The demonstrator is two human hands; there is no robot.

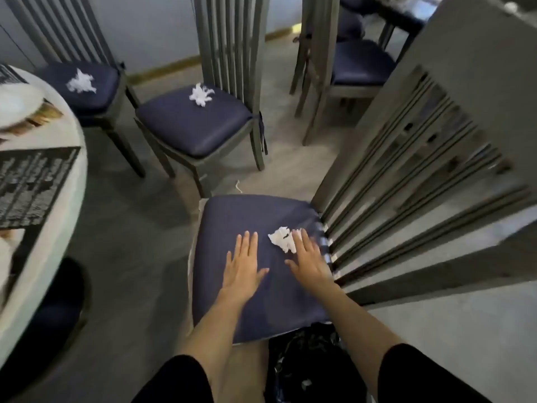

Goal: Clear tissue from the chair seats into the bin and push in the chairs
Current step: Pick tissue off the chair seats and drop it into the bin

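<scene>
Head view: my left grip (244, 269) and right grip (308, 257) lie wide, empty, on the seat (232, 216); the right seems to touch the tissue (282, 238), which needs pinching next.

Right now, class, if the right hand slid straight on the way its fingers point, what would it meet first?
The crumpled tissue on the near blue seat cushion; the fingertips of the right hand seem to lie at its edge, though contact is unclear.
</scene>
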